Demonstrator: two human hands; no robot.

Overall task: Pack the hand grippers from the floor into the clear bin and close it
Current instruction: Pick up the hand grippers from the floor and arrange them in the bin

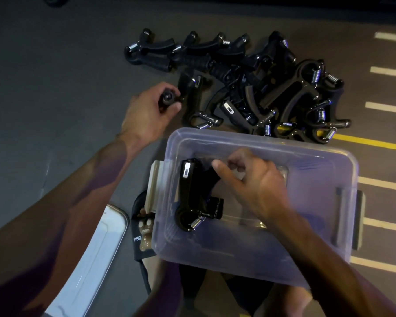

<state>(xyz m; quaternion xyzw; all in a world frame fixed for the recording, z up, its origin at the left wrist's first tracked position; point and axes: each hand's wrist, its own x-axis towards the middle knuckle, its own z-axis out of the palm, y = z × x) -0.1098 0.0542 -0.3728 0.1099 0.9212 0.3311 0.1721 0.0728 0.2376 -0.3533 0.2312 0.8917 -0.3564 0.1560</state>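
A: Where do the hand grippers stand?

B: One hand gripper (193, 193) lies inside the clear bin (325, 156), toward its left end. The rest sit in a heap (256, 88) on the floor (55, 88), just beyond the bin's far rim.

A: And the hands?

B: The right hand (249, 179) is down in the bin with its fingers curled at the top of that gripper; whether it holds the handle or has just let go, I cannot tell. The left hand (146, 110) is out at the near left edge of the heap, fingers wrapped round the end of another gripper (168, 99).

A: So which step is this?

B: Early packing, I'd judge. One piece in, nearly all outside.

A: Next move?

B: Probably lift the left one clear of its tangled neighbours and carry it over the rim, laying it flat beside the first to save room. The lid (89, 259) lies left of the bin, by a sandal (142, 227), for later.
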